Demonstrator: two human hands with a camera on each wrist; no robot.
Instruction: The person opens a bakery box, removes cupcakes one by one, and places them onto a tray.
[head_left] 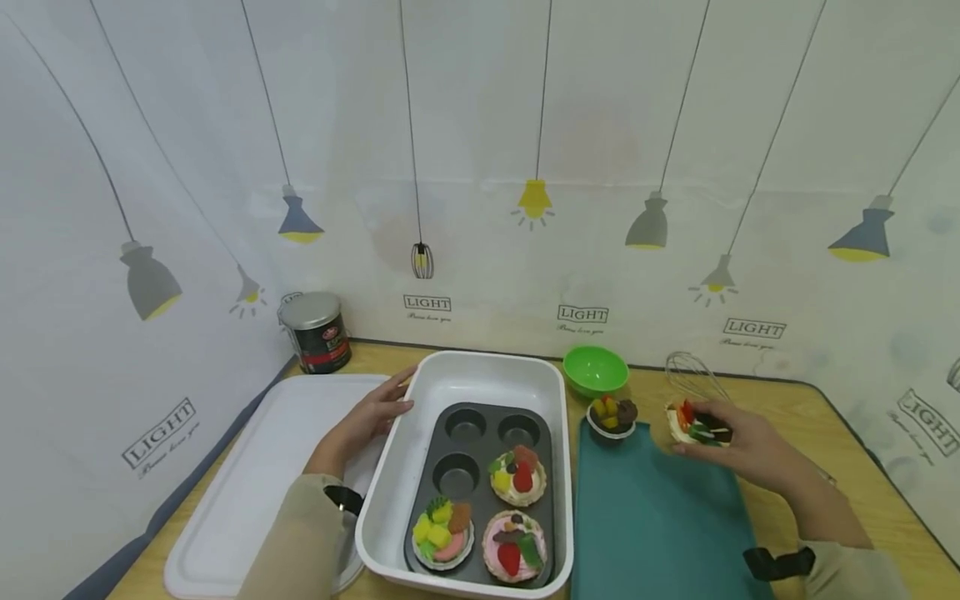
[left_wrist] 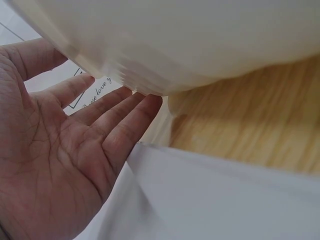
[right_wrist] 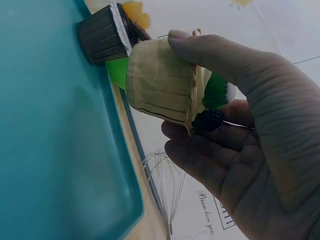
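My right hand (head_left: pixel 757 446) holds a fruit-topped cupcake (right_wrist: pixel 160 82) in a cream paper case, thumb on one side and fingers on the other. It is above the teal tray (head_left: pixel 652 508), on its right side. A second cupcake (head_left: pixel 611 418) in a dark case stands at the tray's far edge. My left hand (left_wrist: pixel 65 135) touches the outer left side of a white tub (head_left: pixel 457 379), fingers nearly straight. Inside the tub lies a dark muffin tin (head_left: pixel 483 442). Cupcakes (head_left: pixel 517 475) with fruit toppings fill three of its cups; the other three are bare.
A white lid (head_left: pixel 232 492) lies flat on the left, partly under my left arm. Behind it stands a black canister (head_left: pixel 318 333) with a grey lid. At the back are a green bowl (head_left: pixel 596 372) and a wire whisk (head_left: pixel 693 375). A printed curtain rises behind the table.
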